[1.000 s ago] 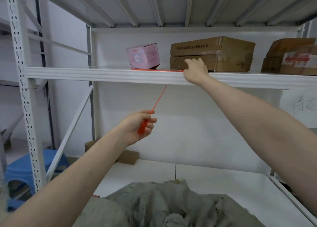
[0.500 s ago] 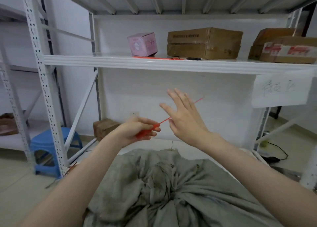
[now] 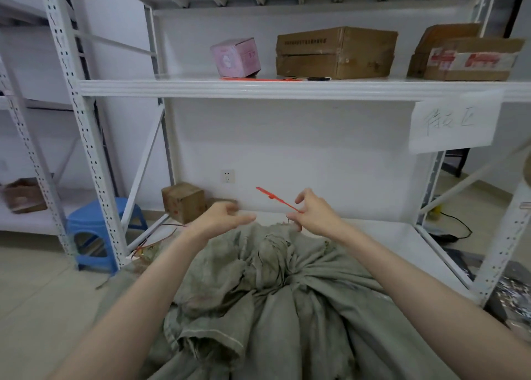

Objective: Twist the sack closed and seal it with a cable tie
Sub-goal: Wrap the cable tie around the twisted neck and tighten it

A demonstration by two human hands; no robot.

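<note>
**Sack gathered, tie not yet applied**

Your right hand (image 3: pixel 314 217) pinches the red cable tie (image 3: pixel 275 200) above the grey sack (image 3: pixel 287 293); your left hand (image 3: pixel 222 219) hovers empty, fingers loosely curled. The sack's neck looks bunched; looping and cinching remain.

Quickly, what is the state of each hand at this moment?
Left hand: open, fingers loosely curled, holding nothing.
Right hand: closed on the thin red plastic cable tie, pinched at one end.

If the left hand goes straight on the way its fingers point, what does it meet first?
The left hand points right, toward the right hand holding the red tie. It would probably meet that hand's fingers first; the gap between looks free, though depth is unclear.
</note>
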